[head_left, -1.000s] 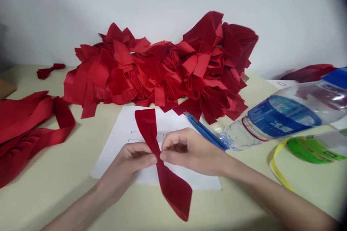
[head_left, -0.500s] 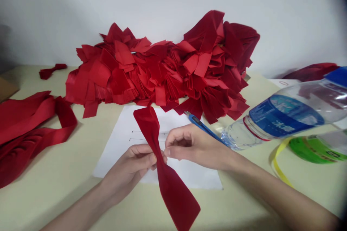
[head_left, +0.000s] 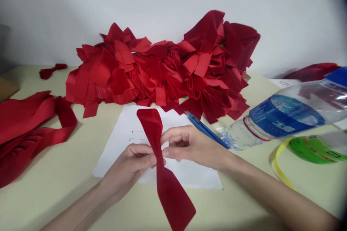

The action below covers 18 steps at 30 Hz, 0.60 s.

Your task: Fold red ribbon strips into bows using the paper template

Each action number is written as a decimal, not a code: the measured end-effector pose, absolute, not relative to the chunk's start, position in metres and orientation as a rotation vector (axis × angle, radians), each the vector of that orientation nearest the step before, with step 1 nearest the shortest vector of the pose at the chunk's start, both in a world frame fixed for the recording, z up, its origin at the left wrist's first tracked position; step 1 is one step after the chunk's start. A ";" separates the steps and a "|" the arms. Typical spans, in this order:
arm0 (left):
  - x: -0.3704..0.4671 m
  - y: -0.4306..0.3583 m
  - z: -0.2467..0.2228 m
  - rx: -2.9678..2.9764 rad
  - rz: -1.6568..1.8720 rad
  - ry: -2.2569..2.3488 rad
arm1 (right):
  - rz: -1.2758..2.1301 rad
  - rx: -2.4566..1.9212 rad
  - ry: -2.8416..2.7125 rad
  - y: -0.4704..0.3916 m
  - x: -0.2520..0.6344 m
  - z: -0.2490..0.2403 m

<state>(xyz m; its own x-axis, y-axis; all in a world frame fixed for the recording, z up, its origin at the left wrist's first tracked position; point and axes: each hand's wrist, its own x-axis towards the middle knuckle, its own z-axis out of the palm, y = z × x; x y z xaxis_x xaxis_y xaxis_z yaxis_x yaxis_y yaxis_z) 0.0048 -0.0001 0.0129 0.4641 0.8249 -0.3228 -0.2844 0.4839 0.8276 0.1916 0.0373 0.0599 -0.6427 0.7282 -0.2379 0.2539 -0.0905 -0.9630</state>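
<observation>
A red velvet ribbon bow (head_left: 175, 195), gathered at its narrow middle, stands slanted in front of me with its upper loop (head_left: 150, 121) pointing away. My left hand (head_left: 138, 162) pinches that middle from the left, thumb on the near side. From the right, the curled thumb and fingers of my right hand (head_left: 187, 144) meet the bow's gathered part; whatever lies between their tips is too small to make out. Beneath both hands is a white paper sheet (head_left: 111, 155) with printed bracket lines, partly covered by the bow.
A large heap of red ribbon pieces (head_left: 162, 68) lies against the wall. Long red ribbon (head_left: 27, 126) is at left, with a small bow (head_left: 51, 71) behind. To the right are a blue utility knife (head_left: 203, 126), a water bottle (head_left: 284, 115), a green roll (head_left: 311, 149) and yellow ribbon (head_left: 280, 168).
The bow has turned slightly, its upper loop shifting right and its lower end left. My right hand has moved a little left, closer against the bow's middle. My left hand has hardly moved.
</observation>
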 end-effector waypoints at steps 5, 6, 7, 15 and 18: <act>0.007 0.000 0.012 0.758 0.793 0.808 | 1.780 -1.047 -1.790 0.037 0.191 0.057; 0.008 0.001 0.011 0.754 0.798 0.798 | 1.780 -1.041 -1.782 0.037 0.191 0.056; 0.008 0.001 0.010 0.755 0.805 0.777 | 1.787 -1.038 -1.779 0.036 0.191 0.056; 0.013 0.003 0.014 0.725 0.791 0.632 | 1.963 -0.926 -1.745 0.038 0.190 0.056; 0.013 0.002 0.016 0.736 0.763 0.658 | 2.008 -0.893 -1.705 0.038 0.190 0.056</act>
